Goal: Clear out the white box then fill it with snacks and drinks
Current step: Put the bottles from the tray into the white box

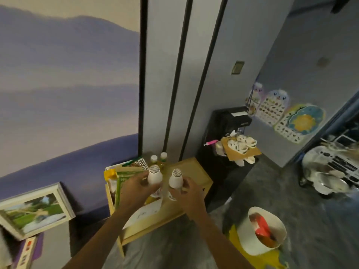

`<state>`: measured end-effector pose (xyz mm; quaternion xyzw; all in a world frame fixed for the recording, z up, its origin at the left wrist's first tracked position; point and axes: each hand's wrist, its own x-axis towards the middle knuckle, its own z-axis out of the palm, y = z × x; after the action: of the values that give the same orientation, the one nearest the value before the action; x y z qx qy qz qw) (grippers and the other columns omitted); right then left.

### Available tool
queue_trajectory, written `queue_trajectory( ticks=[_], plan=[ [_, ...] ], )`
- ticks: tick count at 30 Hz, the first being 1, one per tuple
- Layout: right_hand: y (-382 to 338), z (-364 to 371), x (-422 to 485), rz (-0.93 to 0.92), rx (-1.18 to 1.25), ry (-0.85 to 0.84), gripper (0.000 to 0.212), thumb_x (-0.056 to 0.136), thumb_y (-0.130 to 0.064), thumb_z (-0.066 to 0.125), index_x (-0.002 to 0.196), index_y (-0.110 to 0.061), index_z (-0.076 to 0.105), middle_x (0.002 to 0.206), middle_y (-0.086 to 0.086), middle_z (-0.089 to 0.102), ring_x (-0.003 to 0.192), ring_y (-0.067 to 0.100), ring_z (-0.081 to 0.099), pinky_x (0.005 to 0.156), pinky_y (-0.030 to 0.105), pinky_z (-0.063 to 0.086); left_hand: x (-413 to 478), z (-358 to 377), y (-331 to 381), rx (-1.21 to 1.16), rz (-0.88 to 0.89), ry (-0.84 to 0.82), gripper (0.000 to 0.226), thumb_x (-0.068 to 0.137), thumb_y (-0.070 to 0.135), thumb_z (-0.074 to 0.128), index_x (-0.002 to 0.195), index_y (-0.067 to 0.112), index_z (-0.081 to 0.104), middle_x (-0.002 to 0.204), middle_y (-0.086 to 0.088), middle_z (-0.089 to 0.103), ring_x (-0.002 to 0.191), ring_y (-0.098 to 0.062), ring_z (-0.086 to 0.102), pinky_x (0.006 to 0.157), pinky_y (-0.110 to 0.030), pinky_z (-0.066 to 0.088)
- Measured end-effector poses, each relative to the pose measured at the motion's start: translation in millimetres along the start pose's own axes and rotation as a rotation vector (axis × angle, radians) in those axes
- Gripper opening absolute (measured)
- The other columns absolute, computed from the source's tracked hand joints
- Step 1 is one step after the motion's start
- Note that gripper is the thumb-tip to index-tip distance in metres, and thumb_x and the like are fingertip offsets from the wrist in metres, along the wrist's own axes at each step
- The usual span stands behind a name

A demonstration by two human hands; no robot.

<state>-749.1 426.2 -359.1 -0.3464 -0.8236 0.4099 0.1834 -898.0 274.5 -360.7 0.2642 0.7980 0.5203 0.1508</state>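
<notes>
A mountain mural (68, 84) fills the wall behind a low wooden table (196, 171) standing on grey floor. A framed landscape picture (35, 210) leans against the wall to the left, and a white bucket (250, 233) holding something red sits on the floor to the right. On the left part of the table sits the white box (144, 212), already packed with green snack packets (122, 183) along its left side. Both of the person's hands reach in over the box. The left hand (134, 189) curls its fingers round the body of a white bottle (154, 176), held upright above the box. The right hand (189, 193) grips a second white bottle (175, 180) just beside the first and tilted slightly toward it. Two small white-capped bottles of yellow drink (154, 160) stand close together at the box's far edge; whether they are inside it cannot be told.
</notes>
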Motion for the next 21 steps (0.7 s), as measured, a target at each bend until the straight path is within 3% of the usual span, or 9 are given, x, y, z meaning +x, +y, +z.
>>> queue_trajectory(
  ticks=[3,5,6,10,13,15,18,21],
  plan=[
    [14,5,58,0.026,-0.025,-0.073,0.051,0.084,-0.055,0.083,0.124,-0.036,0.059,0.107,-0.028,0.055,0.099,-0.001,0.054,0.075,0.005,0.041,43,16,10,0.019,-0.039,0.034,0.034,0.083,0.038,0.087,0.091,0.053,0.057,0.084,0.028,0.065,0.078,0.004,0.068,0.072,-0.021,0.057],
    [24,11,96,0.039,0.009,-0.099,0.054,0.073,-0.073,0.081,0.109,-0.042,0.056,0.098,-0.029,0.055,0.09,-0.001,0.058,0.09,0.014,0.049,72,25,11,0.018,-0.079,0.052,0.036,0.082,0.038,0.088,0.096,0.052,0.057,0.084,0.026,0.066,0.077,0.005,0.067,0.065,-0.015,0.052],
    [30,14,114,0.051,-0.005,-0.111,0.057,0.07,-0.078,0.079,0.106,-0.042,0.055,0.095,-0.029,0.053,0.089,-0.003,0.057,0.096,0.018,0.048,85,28,10,0.009,-0.1,0.058,0.037,0.082,0.039,0.088,0.099,0.052,0.058,0.087,0.026,0.067,0.082,0.004,0.067,0.069,-0.018,0.053],
    [41,16,164,-0.008,-0.037,-0.15,0.042,0.084,-0.05,0.086,0.117,-0.035,0.063,0.098,-0.03,0.06,0.09,-0.01,0.059,0.073,0.006,0.04,121,42,-5,0.042,-0.145,0.103,0.039,0.08,0.051,0.086,0.105,0.058,0.057,0.094,0.028,0.067,0.093,0.002,0.066,0.082,-0.029,0.055],
    [54,23,195,-0.054,-0.026,-0.19,0.041,0.083,-0.047,0.087,0.116,-0.032,0.068,0.104,-0.023,0.07,0.095,-0.007,0.066,0.077,0.012,0.051,137,61,-10,0.029,-0.179,0.137,0.045,0.08,0.036,0.091,0.11,0.049,0.061,0.091,0.032,0.064,0.087,0.009,0.065,0.069,-0.011,0.053],
    [68,32,217,-0.071,-0.025,-0.216,0.043,0.083,-0.044,0.088,0.119,-0.03,0.07,0.109,-0.019,0.073,0.097,-0.006,0.067,0.081,0.015,0.055,148,78,-16,0.021,-0.217,0.164,0.042,0.079,0.03,0.091,0.112,0.042,0.068,0.091,0.03,0.067,0.085,0.007,0.066,0.066,-0.01,0.053],
    [92,39,249,-0.132,0.019,-0.253,0.051,0.08,-0.037,0.091,0.125,-0.025,0.072,0.115,-0.014,0.075,0.102,0.0,0.069,0.082,0.016,0.054,161,108,-34,0.036,-0.284,0.248,0.05,0.076,0.029,0.094,0.122,0.03,0.073,0.104,0.021,0.072,0.091,0.006,0.066,0.083,-0.021,0.057],
    [121,49,277,-0.152,0.044,-0.306,0.049,0.076,-0.031,0.094,0.121,-0.023,0.073,0.11,-0.012,0.077,0.097,0.003,0.069,0.08,0.024,0.056,170,140,-48,0.066,-0.373,0.345,0.053,0.078,0.032,0.091,0.127,0.028,0.072,0.109,0.013,0.073,0.096,-0.007,0.069,0.087,-0.032,0.058]
  ],
)
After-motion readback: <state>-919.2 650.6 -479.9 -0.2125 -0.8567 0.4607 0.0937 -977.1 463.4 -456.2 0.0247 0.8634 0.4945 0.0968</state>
